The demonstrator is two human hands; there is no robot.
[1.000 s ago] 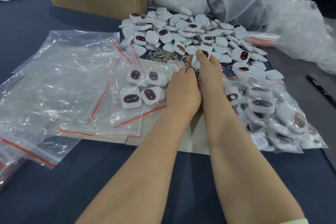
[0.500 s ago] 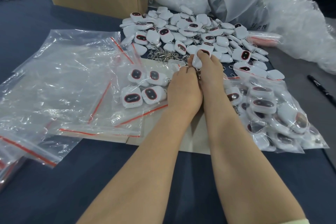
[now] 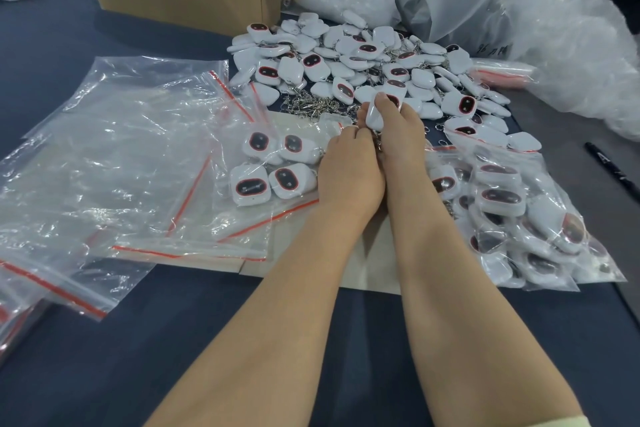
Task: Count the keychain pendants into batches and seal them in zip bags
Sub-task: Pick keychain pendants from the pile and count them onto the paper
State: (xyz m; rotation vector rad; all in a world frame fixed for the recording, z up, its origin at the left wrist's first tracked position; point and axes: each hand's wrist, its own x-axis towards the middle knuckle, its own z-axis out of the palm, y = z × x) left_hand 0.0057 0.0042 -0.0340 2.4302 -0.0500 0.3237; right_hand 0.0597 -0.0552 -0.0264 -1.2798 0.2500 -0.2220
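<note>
Hands gripping pendant, zip bag holding four pendants

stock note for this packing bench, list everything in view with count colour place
loose plastic keychain pendants: many, white with dark red-rimmed ovals, heaped beyond the hands
set-out pendants: four, same colours, left of the left hand
empty clear zip bags: several, red seal strips, spread at left
filled zip bags: a few, clear, at right
cardboard box: one, brown, far left, pendants inside
crumpled plastic sacks: several, whitish, far right
marker pen: one, black, right edge
paper sheet: one, beige, under the hands
table cover: one, dark blue
left hand: fingers curled, contents hidden
right hand: pinches held white pendant
</note>
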